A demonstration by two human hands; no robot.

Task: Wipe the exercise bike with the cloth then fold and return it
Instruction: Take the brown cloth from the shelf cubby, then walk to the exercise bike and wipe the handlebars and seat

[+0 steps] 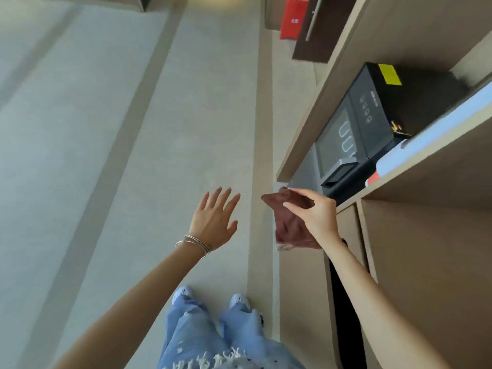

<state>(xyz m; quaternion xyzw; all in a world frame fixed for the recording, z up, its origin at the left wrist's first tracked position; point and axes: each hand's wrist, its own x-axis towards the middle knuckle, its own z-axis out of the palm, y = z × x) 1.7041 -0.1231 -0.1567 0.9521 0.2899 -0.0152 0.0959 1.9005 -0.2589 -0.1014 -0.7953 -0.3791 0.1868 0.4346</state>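
Pinching the cloth point(288, 227), seemingly soft, light and floppy, by its upper edge in the right hand point(319, 214), left hand point(213, 219) splayed empty at nine o'clock.

The cloth point(288, 227) in the right hand point(319, 211) is plain reddish brown. Just beyond that hand sits a black box point(372, 123), perhaps a safe, with a yellow label point(389, 74) and pale markings. The shelving point(426, 249) to the hand's right is tan. Thin silver bangles point(194, 243) ring the left hand point(213, 219) at the wrist. Below both hands the floor point(133, 129) is pale grey with beige stripes, and the jeans point(191, 328) are light blue, frayed white
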